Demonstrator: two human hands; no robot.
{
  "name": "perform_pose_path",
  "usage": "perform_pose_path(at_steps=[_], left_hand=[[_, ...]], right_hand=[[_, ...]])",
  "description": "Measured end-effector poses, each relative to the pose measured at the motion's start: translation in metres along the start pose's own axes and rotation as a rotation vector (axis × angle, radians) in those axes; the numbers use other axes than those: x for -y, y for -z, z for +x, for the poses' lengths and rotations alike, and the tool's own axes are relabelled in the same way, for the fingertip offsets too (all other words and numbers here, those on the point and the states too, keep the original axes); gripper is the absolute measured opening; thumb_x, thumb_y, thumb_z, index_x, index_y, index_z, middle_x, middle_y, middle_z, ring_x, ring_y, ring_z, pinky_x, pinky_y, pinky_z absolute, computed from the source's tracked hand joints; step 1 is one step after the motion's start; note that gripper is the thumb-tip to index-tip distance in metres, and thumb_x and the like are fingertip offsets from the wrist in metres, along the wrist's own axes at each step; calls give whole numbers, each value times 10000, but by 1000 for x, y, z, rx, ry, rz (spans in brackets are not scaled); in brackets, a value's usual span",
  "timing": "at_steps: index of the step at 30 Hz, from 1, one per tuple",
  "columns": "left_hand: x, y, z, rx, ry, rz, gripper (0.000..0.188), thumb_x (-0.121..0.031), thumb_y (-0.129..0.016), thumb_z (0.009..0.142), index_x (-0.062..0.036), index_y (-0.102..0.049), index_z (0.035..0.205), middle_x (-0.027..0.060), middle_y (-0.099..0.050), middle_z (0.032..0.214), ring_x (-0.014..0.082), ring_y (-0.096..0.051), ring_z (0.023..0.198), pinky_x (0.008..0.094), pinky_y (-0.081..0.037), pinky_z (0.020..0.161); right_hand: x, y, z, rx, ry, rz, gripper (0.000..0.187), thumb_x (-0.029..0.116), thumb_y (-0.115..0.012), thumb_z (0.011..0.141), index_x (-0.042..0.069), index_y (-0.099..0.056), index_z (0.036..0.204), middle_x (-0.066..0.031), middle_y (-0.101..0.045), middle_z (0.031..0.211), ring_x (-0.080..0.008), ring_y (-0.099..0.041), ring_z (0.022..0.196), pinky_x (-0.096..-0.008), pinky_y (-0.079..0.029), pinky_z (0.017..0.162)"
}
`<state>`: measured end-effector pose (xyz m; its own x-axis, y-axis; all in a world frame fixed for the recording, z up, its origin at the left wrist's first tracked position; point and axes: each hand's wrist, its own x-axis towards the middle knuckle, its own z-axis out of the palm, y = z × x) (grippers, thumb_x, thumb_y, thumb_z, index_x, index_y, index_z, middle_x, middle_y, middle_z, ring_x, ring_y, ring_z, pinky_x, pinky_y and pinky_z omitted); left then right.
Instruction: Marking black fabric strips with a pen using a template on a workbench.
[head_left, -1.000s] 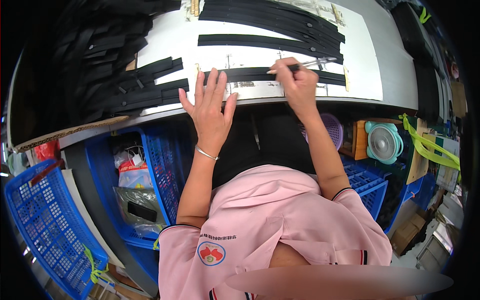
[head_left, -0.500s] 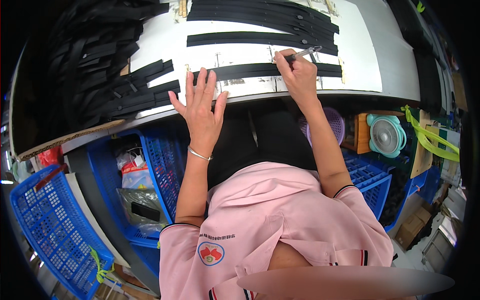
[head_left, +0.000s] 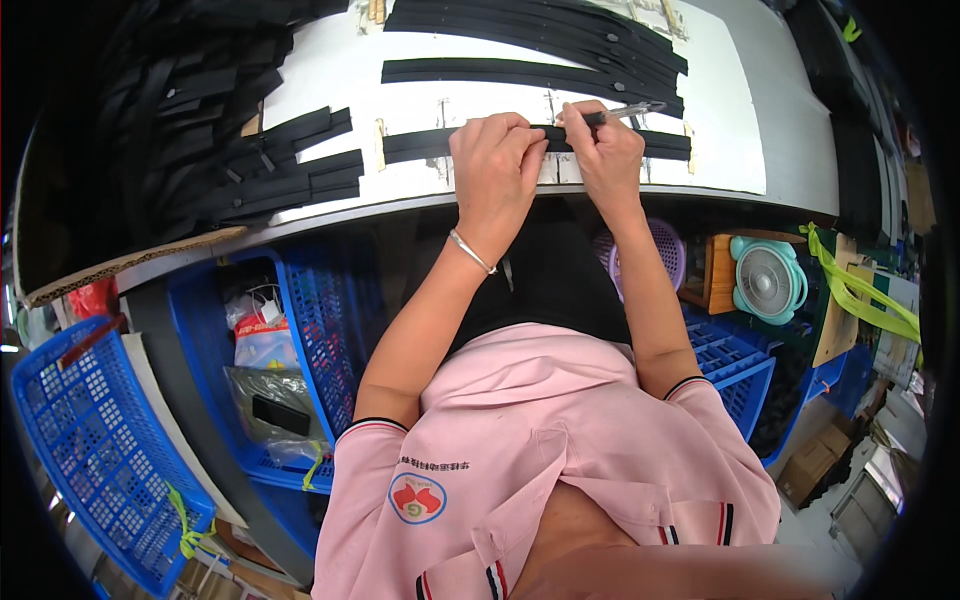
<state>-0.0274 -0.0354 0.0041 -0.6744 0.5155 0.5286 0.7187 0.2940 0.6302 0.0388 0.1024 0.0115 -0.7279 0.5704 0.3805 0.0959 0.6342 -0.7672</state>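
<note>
A black zipper (head_left: 420,147) lies lengthwise along the near part of a white marked board (head_left: 730,130) on the table. My left hand (head_left: 495,170), a silver bangle on its wrist, is closed, with thumb and fingertips pinching the zipper near its middle. Just to the right, my right hand (head_left: 610,160) grips a clear pen with a dark grip (head_left: 632,110), its barrel pointing right. The right fingertips are close to the zipper and the left fingertips; the pen's tip is hidden by the fingers. Farther back lies another single zipper (head_left: 470,71), before several zippers side by side (head_left: 540,25).
A heap of black zippers (head_left: 190,130) covers the table's left, beside a cardboard edge (head_left: 140,265). Below stand blue baskets (head_left: 110,450), one holding plastic bags and a phone (head_left: 281,415). A turquoise fan (head_left: 770,280) and a purple basket (head_left: 665,255) are below right.
My left hand has moved right from lying flat with spread fingers at the zipper's left part, and now pinches its middle. My right hand stays almost in place with the pen.
</note>
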Motion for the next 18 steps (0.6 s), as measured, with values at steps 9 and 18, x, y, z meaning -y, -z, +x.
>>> perform_pose_path(at_steps=[9, 18], left_hand=[[-1, -1, 2, -11, 7, 16, 107, -94, -804, 793, -95, -771, 895, 0, -688, 968, 215, -615, 934, 358, -419, 859], [-2, -1, 2, -12, 4, 26, 121, -93, -816, 784, -89, -772, 897, 3, -695, 974, 214, -619, 940, 357, -424, 851]], right_hand=[[-1, 2, 0, -7, 24, 17, 163, 133, -691, 967, 7, -715, 866, -57, -610, 609, -87, -543, 508, -271, -418, 493], [-9, 6, -5, 60, 13, 217, 190, 138, -687, 948, -5, -716, 827, -63, -634, 619, -104, -551, 518, -275, -436, 510]])
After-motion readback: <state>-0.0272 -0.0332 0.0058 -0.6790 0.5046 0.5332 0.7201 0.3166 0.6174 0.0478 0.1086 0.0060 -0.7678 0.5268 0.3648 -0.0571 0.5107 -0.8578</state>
